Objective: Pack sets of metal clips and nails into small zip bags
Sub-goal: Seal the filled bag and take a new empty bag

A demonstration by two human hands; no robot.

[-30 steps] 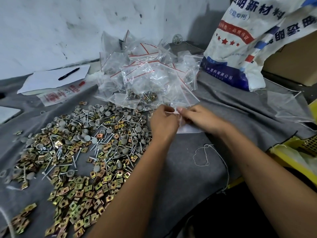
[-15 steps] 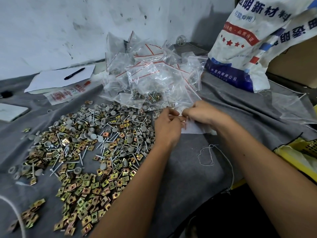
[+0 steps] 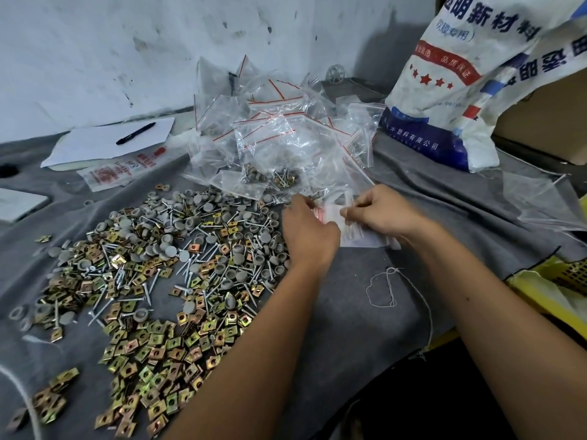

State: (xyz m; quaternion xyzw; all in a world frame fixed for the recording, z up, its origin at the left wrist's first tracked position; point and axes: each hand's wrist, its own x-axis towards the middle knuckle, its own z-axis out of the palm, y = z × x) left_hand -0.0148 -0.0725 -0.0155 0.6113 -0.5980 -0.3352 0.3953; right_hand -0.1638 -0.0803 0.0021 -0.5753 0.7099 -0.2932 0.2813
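A: Held where?
B: Left hand [image 3: 309,231] and right hand [image 3: 382,214] both pinched on one small empty zip bag [image 3: 333,214], fingertips closed on its top edge, bag low over the grey cloth [image 3: 349,312].
A: Around the grip?
B: Just left of it, nails [image 3: 149,284] mixed with grey caps [image 3: 168,249]; nearer and further left, brass clips [image 3: 152,350]. Directly beyond, a heap of bags [image 3: 279,144], some filled. Far right of the grip, a printed sack [image 3: 451,77].
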